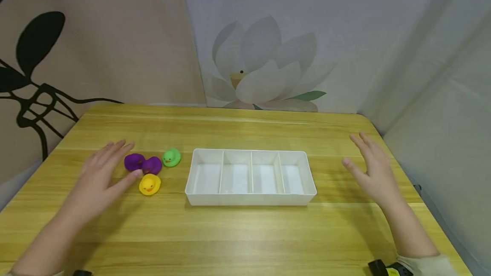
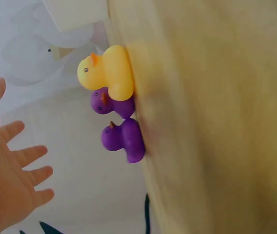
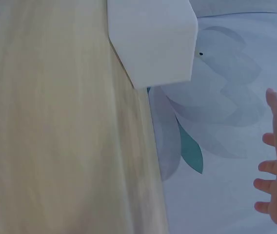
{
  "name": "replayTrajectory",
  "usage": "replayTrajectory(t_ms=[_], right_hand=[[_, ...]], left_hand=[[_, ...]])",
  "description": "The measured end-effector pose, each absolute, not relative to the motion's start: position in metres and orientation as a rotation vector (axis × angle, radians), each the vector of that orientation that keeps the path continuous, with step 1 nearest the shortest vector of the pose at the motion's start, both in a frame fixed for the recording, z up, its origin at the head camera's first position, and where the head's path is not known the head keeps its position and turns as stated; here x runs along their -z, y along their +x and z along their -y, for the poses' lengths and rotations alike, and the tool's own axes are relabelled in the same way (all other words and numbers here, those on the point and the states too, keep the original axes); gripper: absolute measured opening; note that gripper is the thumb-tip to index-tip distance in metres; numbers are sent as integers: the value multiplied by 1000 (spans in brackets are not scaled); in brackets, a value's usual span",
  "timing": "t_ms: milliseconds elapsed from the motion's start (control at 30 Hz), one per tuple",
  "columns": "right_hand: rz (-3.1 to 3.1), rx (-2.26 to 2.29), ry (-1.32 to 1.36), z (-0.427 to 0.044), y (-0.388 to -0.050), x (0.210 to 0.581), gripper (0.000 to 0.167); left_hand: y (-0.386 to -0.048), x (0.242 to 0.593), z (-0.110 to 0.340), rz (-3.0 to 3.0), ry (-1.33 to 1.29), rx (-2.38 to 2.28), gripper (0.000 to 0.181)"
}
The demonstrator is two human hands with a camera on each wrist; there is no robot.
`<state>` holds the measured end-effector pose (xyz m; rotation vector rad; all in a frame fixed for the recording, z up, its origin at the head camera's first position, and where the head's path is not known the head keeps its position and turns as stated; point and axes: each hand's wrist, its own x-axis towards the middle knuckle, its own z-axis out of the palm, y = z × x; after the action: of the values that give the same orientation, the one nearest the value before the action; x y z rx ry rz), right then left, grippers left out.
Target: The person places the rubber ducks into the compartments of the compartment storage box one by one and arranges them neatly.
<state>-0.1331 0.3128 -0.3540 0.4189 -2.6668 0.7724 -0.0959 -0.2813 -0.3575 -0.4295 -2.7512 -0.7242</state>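
Note:
On the left of the table, two purple rubber ducks (image 1: 134,162) sit side by side. A yellow rubber duck (image 1: 150,185) is in front of them and a green rubber duck (image 1: 171,157) to their right. My left hand (image 1: 100,178) hovers just left of the ducks, fingers spread, holding nothing. The left wrist view shows that hand (image 2: 11,170) apart from the yellow duck (image 2: 110,73) and the purple ducks. A white tray (image 1: 251,199) with several compartments stands in the middle. Right of it my right hand (image 1: 372,169) is raised above the table, fingers extended, holding nothing.
The wooden table (image 1: 245,242) reaches back to a white cloth (image 1: 326,20) printed with a lotus. More cloth hangs at both sides. A black device with a yellow patch (image 1: 392,271) is worn at the right wrist. One tray end (image 3: 160,53) shows in the right wrist view.

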Motion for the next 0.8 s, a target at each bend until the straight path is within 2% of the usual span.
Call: replayTrajectory(t_ms=[233,800], right_hand=[[2606,-1021,457,-300,-131,368,57],[2531,-1289,629,-275,-136,394,52]], left_hand=[[-93,363,278,2755,-335,921,61],[-97,386,281,2802,-293,989,45]])
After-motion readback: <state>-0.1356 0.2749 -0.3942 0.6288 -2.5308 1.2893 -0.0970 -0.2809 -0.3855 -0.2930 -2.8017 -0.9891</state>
